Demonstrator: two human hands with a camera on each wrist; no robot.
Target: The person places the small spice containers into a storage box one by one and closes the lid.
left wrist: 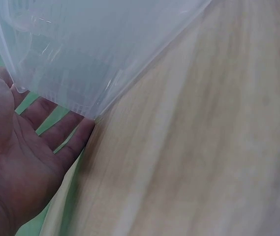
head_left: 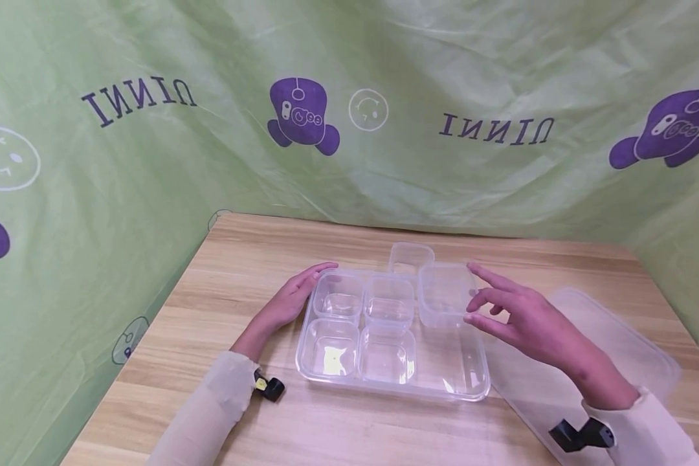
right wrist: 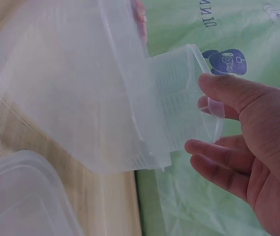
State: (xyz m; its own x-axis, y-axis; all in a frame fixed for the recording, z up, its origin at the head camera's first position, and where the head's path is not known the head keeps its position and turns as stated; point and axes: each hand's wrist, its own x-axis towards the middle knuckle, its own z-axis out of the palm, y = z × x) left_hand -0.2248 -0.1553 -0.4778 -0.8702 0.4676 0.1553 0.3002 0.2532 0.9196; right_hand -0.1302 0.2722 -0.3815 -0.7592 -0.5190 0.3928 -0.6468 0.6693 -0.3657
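A large clear plastic box (head_left: 396,389) lies on the table, several small clear containers (head_left: 329,349) filling its left and middle parts. My left hand (head_left: 288,299) rests along the box's left side, fingers extended against the wall; the left wrist view shows the palm (left wrist: 16,162) turned up beside the box's corner. My right hand (head_left: 521,317) holds one more small container (head_left: 447,291) by its right side. That container sits tilted and raised at the box's back right. In the right wrist view, the thumb (right wrist: 228,91) lies at its rim.
Behind the box stands another small clear container (head_left: 410,252). A large translucent lid (head_left: 611,343) lies flat to the right, partly under my right forearm. The wooden table (head_left: 256,239) ends at a green printed curtain (head_left: 221,162) at the back and left.
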